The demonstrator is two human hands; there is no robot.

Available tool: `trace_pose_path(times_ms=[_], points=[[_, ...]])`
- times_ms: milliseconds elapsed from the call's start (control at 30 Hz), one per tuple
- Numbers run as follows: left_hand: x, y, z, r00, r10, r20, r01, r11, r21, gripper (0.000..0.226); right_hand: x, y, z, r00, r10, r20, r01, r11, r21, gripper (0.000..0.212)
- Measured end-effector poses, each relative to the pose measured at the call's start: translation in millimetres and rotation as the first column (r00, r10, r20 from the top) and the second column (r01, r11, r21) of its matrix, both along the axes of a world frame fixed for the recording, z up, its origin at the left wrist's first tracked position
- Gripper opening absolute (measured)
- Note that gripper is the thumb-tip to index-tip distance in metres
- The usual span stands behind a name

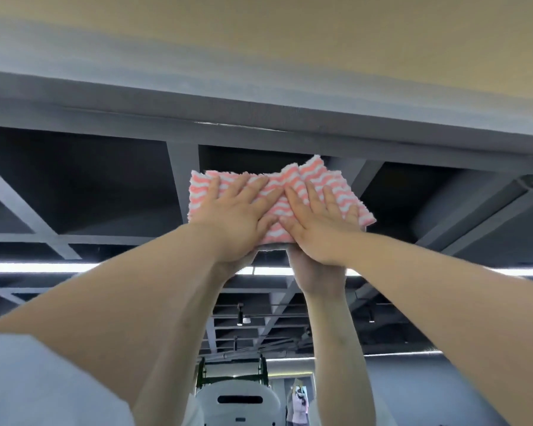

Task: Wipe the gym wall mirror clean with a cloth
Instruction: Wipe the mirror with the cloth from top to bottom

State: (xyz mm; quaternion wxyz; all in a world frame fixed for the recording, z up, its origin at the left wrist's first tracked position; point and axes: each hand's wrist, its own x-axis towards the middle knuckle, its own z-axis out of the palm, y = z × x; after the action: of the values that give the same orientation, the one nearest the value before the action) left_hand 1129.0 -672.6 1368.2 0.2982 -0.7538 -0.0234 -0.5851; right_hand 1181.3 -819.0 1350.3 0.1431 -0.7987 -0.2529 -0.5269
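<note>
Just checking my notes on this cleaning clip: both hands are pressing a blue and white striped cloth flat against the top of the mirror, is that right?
Not quite: the cloth is pink and white striped, not blue and white. The rest holds. The head view shows the left hand and the right hand pressing it flat, fingers straight, against the mirror near its top edge.

You have one view only, worn on your head, tilted steeply upward and close to the mirror, taking in its top edge and your raised forearms.
</note>
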Motion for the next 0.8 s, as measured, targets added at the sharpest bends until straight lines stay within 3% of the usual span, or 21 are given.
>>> trace_pose_path(times_ms=[267, 333, 433, 500, 600, 800], points=[[-20.7, 32.3, 46.2, 0.998, -0.041, 0.050, 0.042, 0.999, -0.022, 0.053, -25.1, 33.5, 48.8, 0.999, 0.002, 0.043, -0.001, 1.000, -0.019, 0.057], [-24.7, 40.0, 56.4, 0.990, -0.028, 0.136, 0.035, 0.998, -0.054, 0.052, -33.4, 45.2, 58.5, 0.997, 0.007, 0.083, -0.001, 0.998, -0.064, 0.058], [-26.4, 50.4, 65.5, 0.917, 0.070, 0.394, -0.050, 0.997, -0.061, 0.046, -40.5, 67.9, 68.3, 0.978, 0.098, 0.185, -0.070, 0.986, -0.151, 0.056], [-28.6, 46.7, 62.3, 0.871, 0.153, 0.466, -0.084, 0.982, -0.167, 0.041, -38.0, 75.1, 73.5, 0.970, 0.139, 0.200, -0.112, 0.984, -0.141, 0.056], [-22.3, 32.1, 60.5, 0.893, 0.235, 0.383, -0.090, 0.929, -0.360, 0.048, -31.6, 66.1, 79.8, 0.972, 0.106, 0.208, -0.080, 0.989, -0.126, 0.059], [-6.4, 7.4, 78.8, 0.940, 0.054, 0.337, 0.140, 0.839, -0.526, 0.054, -17.3, 35.4, 89.9, 0.981, 0.086, 0.176, -0.072, 0.994, -0.082, 0.065]])
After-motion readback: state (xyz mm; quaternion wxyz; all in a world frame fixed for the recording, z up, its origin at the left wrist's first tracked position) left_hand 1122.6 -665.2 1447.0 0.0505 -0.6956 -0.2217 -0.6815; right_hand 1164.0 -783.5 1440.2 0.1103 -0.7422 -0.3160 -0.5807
